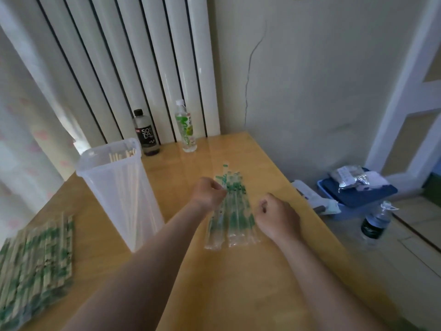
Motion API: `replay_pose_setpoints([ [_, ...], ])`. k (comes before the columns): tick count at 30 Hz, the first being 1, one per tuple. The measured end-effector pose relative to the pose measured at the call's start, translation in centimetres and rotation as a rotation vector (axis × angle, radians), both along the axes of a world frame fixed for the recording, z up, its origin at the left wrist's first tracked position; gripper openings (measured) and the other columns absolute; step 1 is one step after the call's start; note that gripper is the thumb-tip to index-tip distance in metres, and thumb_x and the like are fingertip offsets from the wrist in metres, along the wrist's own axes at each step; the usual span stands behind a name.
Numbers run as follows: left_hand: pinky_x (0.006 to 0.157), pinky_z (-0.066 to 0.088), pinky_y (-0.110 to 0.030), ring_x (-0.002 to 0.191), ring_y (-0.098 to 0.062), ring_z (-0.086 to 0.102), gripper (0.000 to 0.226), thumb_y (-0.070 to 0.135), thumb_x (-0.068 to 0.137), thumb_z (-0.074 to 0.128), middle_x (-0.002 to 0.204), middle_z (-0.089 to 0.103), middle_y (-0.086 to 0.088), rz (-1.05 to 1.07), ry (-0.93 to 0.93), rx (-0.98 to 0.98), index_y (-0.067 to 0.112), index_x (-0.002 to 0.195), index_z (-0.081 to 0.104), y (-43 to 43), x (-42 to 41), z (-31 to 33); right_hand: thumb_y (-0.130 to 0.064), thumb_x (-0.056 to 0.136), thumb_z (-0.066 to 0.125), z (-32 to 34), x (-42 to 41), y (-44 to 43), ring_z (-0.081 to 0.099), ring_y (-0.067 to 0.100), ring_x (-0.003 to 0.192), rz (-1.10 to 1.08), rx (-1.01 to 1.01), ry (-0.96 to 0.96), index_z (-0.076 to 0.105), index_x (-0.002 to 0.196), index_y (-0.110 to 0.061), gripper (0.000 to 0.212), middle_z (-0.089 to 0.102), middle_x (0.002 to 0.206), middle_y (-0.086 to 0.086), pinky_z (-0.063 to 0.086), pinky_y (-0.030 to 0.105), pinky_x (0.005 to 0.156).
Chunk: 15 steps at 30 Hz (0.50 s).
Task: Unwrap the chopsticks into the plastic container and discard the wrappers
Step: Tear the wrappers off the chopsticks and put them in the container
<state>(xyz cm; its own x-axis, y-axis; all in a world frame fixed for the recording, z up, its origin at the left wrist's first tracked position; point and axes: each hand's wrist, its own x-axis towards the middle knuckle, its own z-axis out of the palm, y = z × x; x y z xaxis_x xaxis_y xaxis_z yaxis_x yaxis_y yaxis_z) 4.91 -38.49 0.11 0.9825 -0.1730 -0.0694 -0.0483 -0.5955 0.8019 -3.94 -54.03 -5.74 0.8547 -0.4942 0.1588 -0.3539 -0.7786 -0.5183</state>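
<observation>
Left hand [210, 192]: forearm stretched forward, fingers curled, pinching the wrappers [232, 218] near their far end; right hand [276, 215]: fist curled, nothing visible in it, just right of the pile. Wrappers: flat, mid-table [226, 295], long axis running away from the person. Container [119, 199]: upright at left, chopsticks [124, 156] standing inside; wrapped bundle [35, 271] far left; soda bottle [146, 133] and green bottle [186, 127] at the far edge.

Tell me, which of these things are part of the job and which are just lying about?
In the job: plastic container, wrapped chopsticks, empty wrappers, left hand, right hand.
Lying about: dark soda bottle, green-label bottle, blue box, water bottle.
</observation>
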Motion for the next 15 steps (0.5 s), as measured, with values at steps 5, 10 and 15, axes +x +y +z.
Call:
replay_pose_setpoints([
  [5, 0.059, 0.045, -0.026, 0.061, -0.016, 0.057, 0.027, 0.019, 0.091, 0.071, 0.068, 0.061, -0.005, 0.049, 0.000, 0.050, 0.015, 0.068, 0.059, -1.6, 1.5, -1.0, -0.033, 0.099, 0.051, -0.2, 0.2, -0.3, 0.060, 0.025, 0.080, 0.025, 0.038, -0.010, 0.057, 0.094, -0.027, 0.010, 0.064, 0.085, -0.005, 0.051, 0.036, 0.068],
  [10, 0.069, 0.053, -0.033, 0.067, -0.022, 0.059, 0.024, 0.023, 0.089, 0.075, 0.072, 0.062, -0.008, 0.056, 0.017, 0.046, 0.012, 0.073, 0.061, -1.9, 1.7, -1.5, -0.032, 0.097, 0.052, -0.5, 0.3, -0.5, 0.059, 0.024, 0.078, 0.020, 0.056, -0.025, 0.057, 0.098, -0.027, 0.008, 0.063, 0.082, -0.007, 0.043, 0.033, 0.063],
  [15, 0.059, 0.047, -0.028, 0.061, -0.019, 0.053, 0.024, 0.021, 0.091, 0.071, 0.069, 0.056, -0.007, 0.043, 0.007, 0.026, 0.012, 0.074, 0.059, -0.9, 1.3, -0.9, -0.033, 0.095, 0.053, -0.5, 0.2, -0.6, 0.060, 0.021, 0.077, 0.022, 0.103, -0.028, 0.058, 0.099, -0.030, 0.007, 0.065, 0.083, -0.009, 0.045, 0.032, 0.064],
])
